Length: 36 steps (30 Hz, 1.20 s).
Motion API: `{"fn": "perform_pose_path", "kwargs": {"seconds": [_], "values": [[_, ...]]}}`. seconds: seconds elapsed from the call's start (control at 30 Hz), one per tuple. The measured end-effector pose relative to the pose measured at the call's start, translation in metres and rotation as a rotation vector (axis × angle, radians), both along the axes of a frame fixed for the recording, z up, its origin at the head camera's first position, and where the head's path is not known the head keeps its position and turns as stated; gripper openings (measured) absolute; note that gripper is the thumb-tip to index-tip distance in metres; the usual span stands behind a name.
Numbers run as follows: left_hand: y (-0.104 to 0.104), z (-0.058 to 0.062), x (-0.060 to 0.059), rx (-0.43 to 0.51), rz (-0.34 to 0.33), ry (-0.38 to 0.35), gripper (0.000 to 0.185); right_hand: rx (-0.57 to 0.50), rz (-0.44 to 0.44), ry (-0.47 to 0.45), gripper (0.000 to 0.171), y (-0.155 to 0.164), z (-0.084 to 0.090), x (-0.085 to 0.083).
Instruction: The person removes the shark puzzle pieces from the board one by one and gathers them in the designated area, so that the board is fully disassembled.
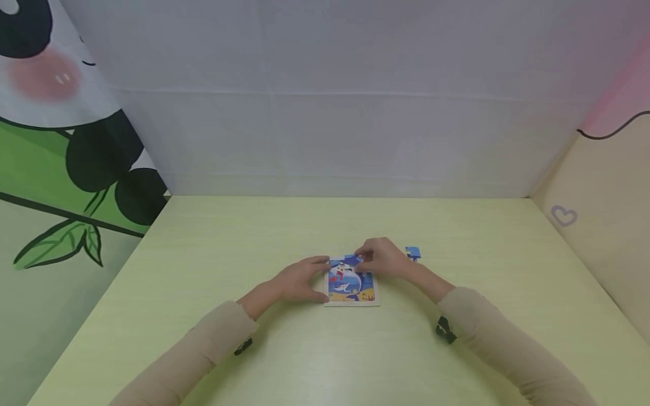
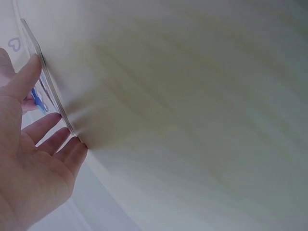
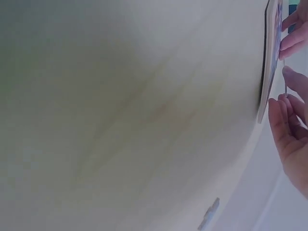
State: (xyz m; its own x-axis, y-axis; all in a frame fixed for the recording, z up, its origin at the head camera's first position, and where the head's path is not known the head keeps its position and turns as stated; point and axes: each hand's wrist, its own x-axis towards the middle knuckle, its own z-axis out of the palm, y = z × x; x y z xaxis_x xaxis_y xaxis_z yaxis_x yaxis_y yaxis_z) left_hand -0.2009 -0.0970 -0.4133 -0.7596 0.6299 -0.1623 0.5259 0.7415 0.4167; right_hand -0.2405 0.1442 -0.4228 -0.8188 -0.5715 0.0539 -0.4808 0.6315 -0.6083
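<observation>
Head view: I count one puzzle [image 1: 351, 283] in its white tray on the pale green desk [image 1: 203, 270], one loose blue piece [image 1: 413, 252] lying just beside my right hand [image 1: 382, 256], and two hands. My left hand [image 1: 299, 279] lies flat at the puzzle's left edge, fingers straight and touching it, gripping nothing. My right hand is arched over the puzzle's far edge with its fingers curled down; it looks to be pinching or pressing a piece there, but the fingers hide that spot, so I cannot tell whether this grip holds anything.

Left wrist view: the left hand [image 2: 33, 159] is open, fingertips [image 2: 79, 147] against the tray's thin rim [image 2: 50, 91], thumb higher up the same edge. One bit of blue shows past the fingers.

Right wrist view: the right hand [image 3: 291, 120] has its fingers bent toward the tray's edge [image 3: 265, 72], and a thin pale sliver sits between the fingertips; whether it is a piece I cannot tell.

My judgement of the risks: the tray is light and only braced from one side, so a hard press from the right could slide it or tip its near edge up and pop seated pieces loose. A piece pushed in askew could jam. The loose piece lies close to my right wrist, and a careless sweep could knock it away across the desk.
</observation>
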Motion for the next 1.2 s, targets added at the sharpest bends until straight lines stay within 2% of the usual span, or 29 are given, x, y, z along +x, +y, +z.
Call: {"fn": "perform_pose_path", "kwargs": {"seconds": [0.23,0.37,0.73,0.97,1.2], "values": [[-0.001,-0.004,-0.002,-0.009,0.006,0.012,0.071,-0.017,0.067,0.108,0.033,0.016,0.009,0.003],[-0.001,-0.006,-0.003,-0.015,0.003,0.026,0.071,-0.013,0.075,0.123,0.031,0.028,0.012,0.004],[-0.002,-0.005,-0.001,0.006,-0.002,0.015,0.071,0.039,-0.004,0.117,0.028,0.075,0.013,0.008],[-0.003,-0.006,-0.001,0.011,-0.005,0.022,0.07,0.023,-0.029,0.162,0.024,0.117,0.009,0.004],[-0.003,-0.006,0.0,0.017,-0.001,0.02,0.071,0.026,-0.107,0.117,0.026,0.151,0.008,-0.001]]}}
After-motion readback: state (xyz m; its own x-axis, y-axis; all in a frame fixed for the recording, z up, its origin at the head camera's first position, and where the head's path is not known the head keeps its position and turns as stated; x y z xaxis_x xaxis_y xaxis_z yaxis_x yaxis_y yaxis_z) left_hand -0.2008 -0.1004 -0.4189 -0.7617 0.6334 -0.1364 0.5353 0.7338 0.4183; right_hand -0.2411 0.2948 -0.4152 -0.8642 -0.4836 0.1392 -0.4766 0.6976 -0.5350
